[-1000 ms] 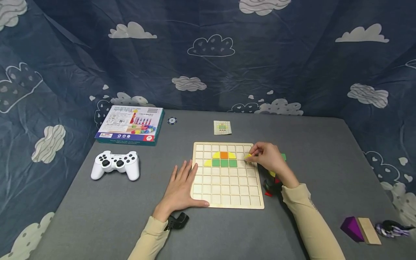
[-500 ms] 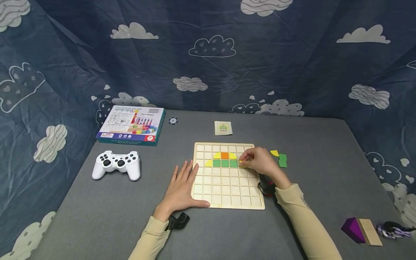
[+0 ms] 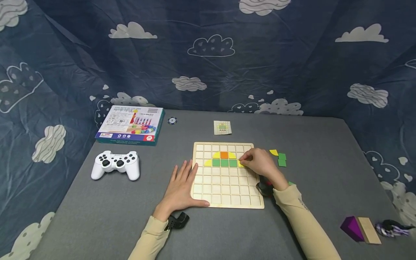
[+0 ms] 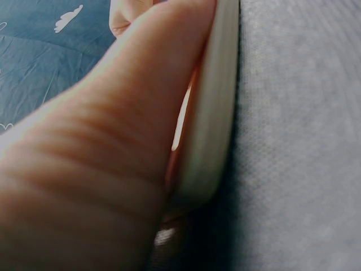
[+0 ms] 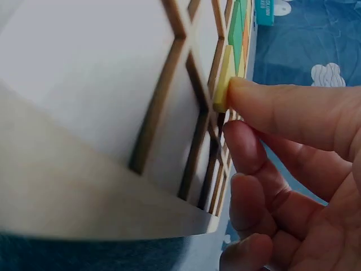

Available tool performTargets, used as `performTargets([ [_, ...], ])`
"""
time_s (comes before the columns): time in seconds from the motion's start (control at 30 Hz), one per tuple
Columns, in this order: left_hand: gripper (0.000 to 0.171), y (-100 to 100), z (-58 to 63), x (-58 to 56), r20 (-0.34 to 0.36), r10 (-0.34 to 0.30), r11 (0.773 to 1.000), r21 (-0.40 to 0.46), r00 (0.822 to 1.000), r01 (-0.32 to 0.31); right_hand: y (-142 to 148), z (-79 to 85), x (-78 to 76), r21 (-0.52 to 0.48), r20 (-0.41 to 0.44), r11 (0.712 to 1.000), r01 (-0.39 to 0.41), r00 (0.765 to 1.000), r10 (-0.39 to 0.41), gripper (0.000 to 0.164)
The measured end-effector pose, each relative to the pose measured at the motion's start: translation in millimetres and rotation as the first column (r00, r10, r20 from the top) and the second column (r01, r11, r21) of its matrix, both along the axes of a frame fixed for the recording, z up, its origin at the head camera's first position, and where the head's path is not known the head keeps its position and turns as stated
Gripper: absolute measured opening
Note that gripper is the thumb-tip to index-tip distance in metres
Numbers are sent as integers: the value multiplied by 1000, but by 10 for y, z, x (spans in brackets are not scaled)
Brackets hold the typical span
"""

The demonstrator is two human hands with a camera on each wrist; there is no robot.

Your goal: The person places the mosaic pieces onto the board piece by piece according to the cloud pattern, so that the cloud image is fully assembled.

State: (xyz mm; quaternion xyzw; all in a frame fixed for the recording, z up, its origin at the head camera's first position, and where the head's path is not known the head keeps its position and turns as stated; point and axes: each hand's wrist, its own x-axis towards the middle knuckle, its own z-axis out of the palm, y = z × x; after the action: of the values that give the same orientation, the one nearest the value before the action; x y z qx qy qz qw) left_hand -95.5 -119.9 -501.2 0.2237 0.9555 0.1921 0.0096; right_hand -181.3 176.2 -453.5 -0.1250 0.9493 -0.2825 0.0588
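Observation:
A wooden grid board (image 3: 229, 190) lies on the grey table. Set in its upper cells are an orange square (image 3: 224, 155), a row of green squares (image 3: 224, 163) and curved yellow tiles (image 3: 208, 163). My right hand (image 3: 260, 163) pinches a yellow quarter-round tile (image 5: 224, 82) at the cell just right of the green row. The right wrist view shows the thumb against that tile, its edge still above the grid lines. With fingers spread, my left hand (image 3: 180, 187) rests along the board's left edge, thumb at the lower corner; the left wrist view has the board's side (image 4: 217, 107) beside it.
Right of the board lie a loose yellow tile (image 3: 274, 152) and green tiles (image 3: 282, 160); red pieces are partly hidden by the right wrist. A pattern card (image 3: 222, 128) lies behind. Leftward are a game controller (image 3: 115, 165), box (image 3: 130, 124) and poker chip (image 3: 172, 120). Blocks (image 3: 360, 229) sit lower right.
My right hand has moved left with the yellow tile, from the board's right side to the cell beside the green row. Loose tiles on the right are uncovered. My left hand stays put.

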Motion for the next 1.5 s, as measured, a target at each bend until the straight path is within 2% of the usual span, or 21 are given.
performTargets([
  [0.17, 129, -4, -4, 1, -8, -1, 1000, 15, 1000, 1, 19, 25, 25, -3, -2, 999, -33, 999, 33, 7],
  [0.33, 129, -7, -8, 0, -13, -2, 1000, 11, 1000, 2, 175, 9, 58, -77, 2, 994, -71, 997, 72, 11],
  [0.5, 129, -6, 7, -2, 0, 3, 1000, 1, 1000, -3, 400, 14, 37, -111, -31, 994, -17, 999, 14, 14],
  [0.7, 129, -3, 26, 3, 10, 0, 1000, -4, 1000, 0, 682, 19, -38, -40, -122, 991, 127, 984, -131, 16],
  [0.83, 128, -7, 14, 9, 11, 3, 1000, -4, 1000, -3, 827, -2, -82, 14, -164, 984, 178, 971, -174, 17],
  [1.1, 127, -6, -10, 17, -7, -3, 1000, 21, 1000, 3, 948, 0, -95, 130, -131, 972, 197, 975, -180, 24],
  [1.23, 127, -8, -10, 18, -23, -6, 1000, 21, 1000, 6, 957, -13, -99, 177, -148, 966, 190, 975, -164, 25],
  [1.37, 128, -4, -12, 9, -6, -2, 1000, 3, 1000, 2, 961, -4, -137, 234, -158, 955, 184, 976, -150, 24],
  [1.5, 129, 0, -12, 4, 11, 1, 1000, -9, 1000, -1, 983, 21, -199, 245, -108, 956, 162, 984, -139, 23],
])
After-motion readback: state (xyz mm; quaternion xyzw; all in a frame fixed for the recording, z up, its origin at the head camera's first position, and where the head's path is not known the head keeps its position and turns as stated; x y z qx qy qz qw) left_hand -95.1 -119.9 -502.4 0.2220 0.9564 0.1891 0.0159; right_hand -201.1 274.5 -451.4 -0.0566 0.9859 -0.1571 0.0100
